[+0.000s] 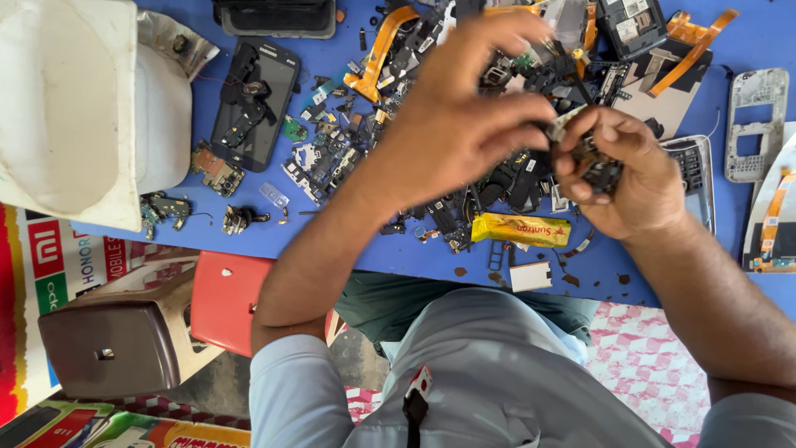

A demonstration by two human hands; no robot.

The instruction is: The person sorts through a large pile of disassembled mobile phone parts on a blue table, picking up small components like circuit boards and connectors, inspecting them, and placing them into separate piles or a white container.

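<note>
Blue tabletop (249, 236) under me, covered in phone scrap, and I'm sitting right up against its edge so everything stays within reach. My right hand (618, 170) is curled around a small dark clump of circuit parts (599, 166), fingers wrapped close to keep it steady above the table. My left hand (464, 108) comes in from the other side, thumb and fingertips pinched together at the top of that clump; exactly what sits in the pinch I cannot tell, it's too small and dark. Both hands are lifted off the surface, near my chest, where I can look straight down on the piece.

Just below my hands lies a yellow foil sachet (521, 230), and beside it a small white rectangular block (531, 276). Behind my hands is the heap of black brackets and orange flex ribbons (373, 62), piled loose. Further left a black smartphone (255, 99) lies flat with parts resting on it, and a white plastic tub (70, 104) stands at the corner. Off to the right, a silver phone frame (754, 124) sits apart from the heap
</note>
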